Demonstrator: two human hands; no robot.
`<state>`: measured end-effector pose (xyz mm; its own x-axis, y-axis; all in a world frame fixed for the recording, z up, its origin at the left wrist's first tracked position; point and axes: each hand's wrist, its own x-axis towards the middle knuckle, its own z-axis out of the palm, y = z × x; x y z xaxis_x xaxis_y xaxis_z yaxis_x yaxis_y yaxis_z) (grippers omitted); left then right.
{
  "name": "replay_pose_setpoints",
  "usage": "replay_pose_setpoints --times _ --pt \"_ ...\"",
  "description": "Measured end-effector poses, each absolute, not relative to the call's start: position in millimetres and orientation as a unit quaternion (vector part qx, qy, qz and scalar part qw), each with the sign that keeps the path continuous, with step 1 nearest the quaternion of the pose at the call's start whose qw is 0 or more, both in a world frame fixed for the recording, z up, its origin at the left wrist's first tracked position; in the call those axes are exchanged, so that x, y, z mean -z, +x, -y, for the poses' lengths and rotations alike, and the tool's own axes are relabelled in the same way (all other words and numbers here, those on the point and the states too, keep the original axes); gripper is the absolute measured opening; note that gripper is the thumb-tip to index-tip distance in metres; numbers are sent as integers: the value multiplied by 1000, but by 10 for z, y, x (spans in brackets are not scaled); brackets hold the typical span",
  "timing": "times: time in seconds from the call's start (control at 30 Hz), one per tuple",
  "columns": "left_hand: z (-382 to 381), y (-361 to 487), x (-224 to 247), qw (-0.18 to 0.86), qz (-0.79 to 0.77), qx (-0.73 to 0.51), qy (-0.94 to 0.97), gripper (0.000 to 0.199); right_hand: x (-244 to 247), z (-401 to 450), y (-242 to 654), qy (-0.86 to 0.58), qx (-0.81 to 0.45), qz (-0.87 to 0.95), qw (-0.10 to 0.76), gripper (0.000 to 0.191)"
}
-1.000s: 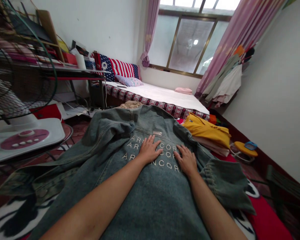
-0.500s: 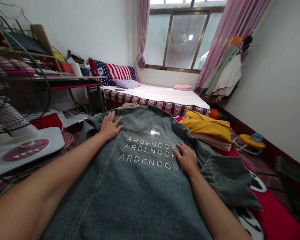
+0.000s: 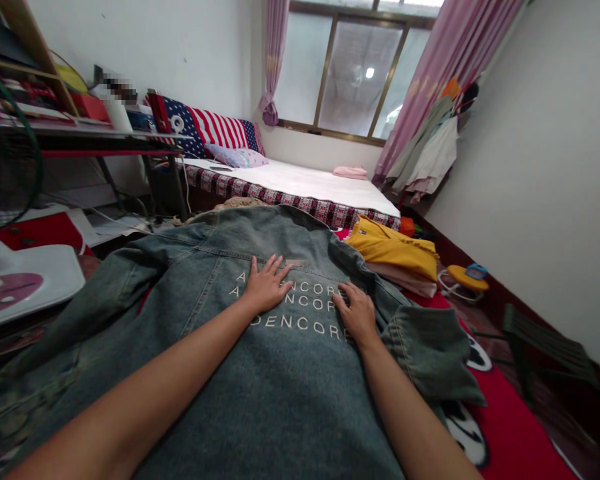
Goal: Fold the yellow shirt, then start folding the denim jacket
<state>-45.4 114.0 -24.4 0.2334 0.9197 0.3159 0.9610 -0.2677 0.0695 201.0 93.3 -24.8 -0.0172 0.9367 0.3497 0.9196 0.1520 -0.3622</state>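
Note:
A blue-green denim jacket (image 3: 280, 387) lies spread with its back up, rows of pale lettering across the upper back. My left hand (image 3: 267, 285) rests flat on it, fingers spread, over the left part of the lettering. Against the right end of the same lettering lies my right hand (image 3: 356, 311), fingers apart and slightly bent. Neither hand grips the cloth. The jacket's right sleeve (image 3: 430, 347) is folded over beside my right forearm, while the left sleeve (image 3: 70, 340) stretches out toward the lower left.
Folded yellow clothing (image 3: 395, 247) sits beyond the jacket on a red patterned cloth (image 3: 515, 427). A fan base (image 3: 30, 280) and a cluttered desk (image 3: 115, 141) stand left. Behind is a bed (image 3: 300, 181). To the right are a yellow stool (image 3: 463, 278) and a dark folding stool (image 3: 545, 340).
My left hand has moved right, from the jacket's left shoulder onto the lettering. The left sleeve now shows spread out at the left. My right hand stays at the lettering's right end.

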Motion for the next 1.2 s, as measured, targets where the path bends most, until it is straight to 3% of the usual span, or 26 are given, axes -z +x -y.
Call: replay_pose_setpoints --times 0.3,0.5,0.8,0.87,1.0,1.03,1.1,1.17,1.2 --pt "-1111 -470 180 61 614 140 -774 57 199 -889 1899 -677 40 728 96 51" --pt "-895 -422 108 -1 637 88 -765 63 99 -870 1805 -715 -24 698 22 59" --pt "70 -807 87 -84 536 87 -836 65 269 -527 1853 -696 13 708 117 60" --pt "281 -966 -31 -152 495 92 -851 62 285 -517 1887 -688 18 712 138 58" --pt "597 -1510 -372 -326 449 150 -818 36 296 -548 1940 -677 14 711 189 51" --pt "657 -1690 -433 -309 500 194 -785 35 301 -558 1954 -669 11 714 208 49" --pt "752 -2074 -483 -152 640 283 -698 37 314 -575 1983 -644 2 721 256 43" --pt "798 -2442 -438 31 738 279 -613 52 325 -585 2008 -617 -11 722 312 35" --pt "797 -2602 -394 69 769 248 -585 58 329 -586 2018 -607 -19 718 340 32"
